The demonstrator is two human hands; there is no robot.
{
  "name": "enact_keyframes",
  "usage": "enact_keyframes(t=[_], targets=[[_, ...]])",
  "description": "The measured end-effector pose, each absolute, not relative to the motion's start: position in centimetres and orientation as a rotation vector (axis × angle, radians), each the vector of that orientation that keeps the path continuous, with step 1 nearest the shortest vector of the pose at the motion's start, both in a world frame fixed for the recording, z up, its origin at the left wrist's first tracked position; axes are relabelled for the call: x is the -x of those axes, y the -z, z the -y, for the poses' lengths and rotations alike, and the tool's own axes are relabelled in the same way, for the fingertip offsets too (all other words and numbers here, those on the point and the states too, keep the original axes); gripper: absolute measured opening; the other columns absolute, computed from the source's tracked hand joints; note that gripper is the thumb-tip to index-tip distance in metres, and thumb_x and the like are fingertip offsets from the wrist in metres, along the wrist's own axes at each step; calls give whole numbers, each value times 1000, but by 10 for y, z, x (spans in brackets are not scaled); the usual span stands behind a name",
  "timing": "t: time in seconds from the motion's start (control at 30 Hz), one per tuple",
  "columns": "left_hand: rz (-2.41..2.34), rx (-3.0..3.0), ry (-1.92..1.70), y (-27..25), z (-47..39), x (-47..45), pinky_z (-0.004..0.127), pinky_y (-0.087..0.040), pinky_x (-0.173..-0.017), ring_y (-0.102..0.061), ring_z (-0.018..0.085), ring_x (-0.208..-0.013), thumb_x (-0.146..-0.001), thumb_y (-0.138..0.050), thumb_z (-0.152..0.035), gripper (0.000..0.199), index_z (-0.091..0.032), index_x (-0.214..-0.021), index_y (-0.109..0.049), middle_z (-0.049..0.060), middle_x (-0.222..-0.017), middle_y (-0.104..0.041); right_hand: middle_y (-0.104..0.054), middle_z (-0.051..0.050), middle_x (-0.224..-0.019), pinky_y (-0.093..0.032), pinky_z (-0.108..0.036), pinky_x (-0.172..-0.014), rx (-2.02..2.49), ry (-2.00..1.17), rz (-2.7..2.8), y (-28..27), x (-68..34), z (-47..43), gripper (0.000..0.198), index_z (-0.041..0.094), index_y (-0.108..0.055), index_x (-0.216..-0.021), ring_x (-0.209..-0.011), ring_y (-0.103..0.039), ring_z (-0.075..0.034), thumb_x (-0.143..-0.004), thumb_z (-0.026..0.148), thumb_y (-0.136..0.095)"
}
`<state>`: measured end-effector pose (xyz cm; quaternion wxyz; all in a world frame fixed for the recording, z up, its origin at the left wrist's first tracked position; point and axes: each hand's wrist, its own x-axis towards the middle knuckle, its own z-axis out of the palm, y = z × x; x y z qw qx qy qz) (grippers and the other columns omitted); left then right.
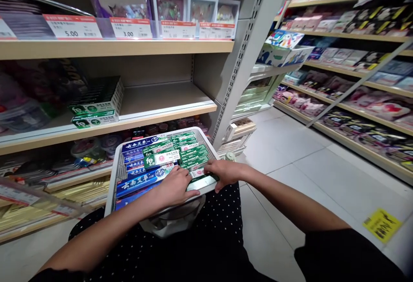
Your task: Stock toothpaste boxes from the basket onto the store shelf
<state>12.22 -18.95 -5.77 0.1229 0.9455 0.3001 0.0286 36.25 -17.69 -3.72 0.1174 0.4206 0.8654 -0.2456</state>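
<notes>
- Noting the near green box (196,173) in the right-hand, near part of the light basket (204,139), between left hand (174,187) and right hand (224,172).
- Reading its long axis as crosswise, running from hand to hand with a slight upward slant to the right.
- Relative to the left fingers: lying ahead and to the right. Relative to the right fingers: lying to the left, apparently touching.
- Judged nearer to the right hand; only slightly farther from the left, perhaps touching there too.
- On the left: seeing fingers bent and close together, with thumb spread away. Cannot tell about any grip.
- On the right: seeing fingers curled over the corner, with thumb apart and lower. Cannot tell whether clamped on box or rim.
- Logging also a labelled green box (161,158) on top, beyond the left hand, near blue boxes (138,181).
- Finding further green cartons (95,120) on the shelf (161,99), ahead and left, well apart.
- Judged decisive: alignment of that axis with the hand-to-hand line.
</notes>
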Motion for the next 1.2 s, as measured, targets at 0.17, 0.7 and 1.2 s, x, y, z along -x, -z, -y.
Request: enact_keyframes(t=[0.17, 0.7, 1.2], targets=[[-875, -2639, -118, 58, 186, -116, 41, -40, -93, -56, 27, -100, -88, -47, -59, 47, -19, -105, -66, 9, -103, -64, -62, -5, -94, -40, -24, -64, -1217, 996, -2525, 36, -378, 167, 46, 18, -64, -108, -81, -57, -19, -69, 37, -78], [-1008, -2054, -565, 51, 177, -105, 38, -50, -87, -62, 23, -99, -88, -55, -44, 39, -25, -121, -62, 7, -111, -66, -62, -2, -85, -50, -26, -64, -1522, 1955, -2235, 28, -400, 164, 48, 16, -59, -106, -74, -60, -14, -73, 49, -73], [-1350, -1471, -1637, 40, 80, -17, 36, -55, -85, -67, 19, -91, -78, -67, -39, 36, -16, -104, -58, 9, -103, -66, -63, -6, -100, -54, -34, -85, -2085, 1819, -3158, 29, -250, 62, 37, 19, -57, -103, -91, -63, -17, -75, 39, -71]])
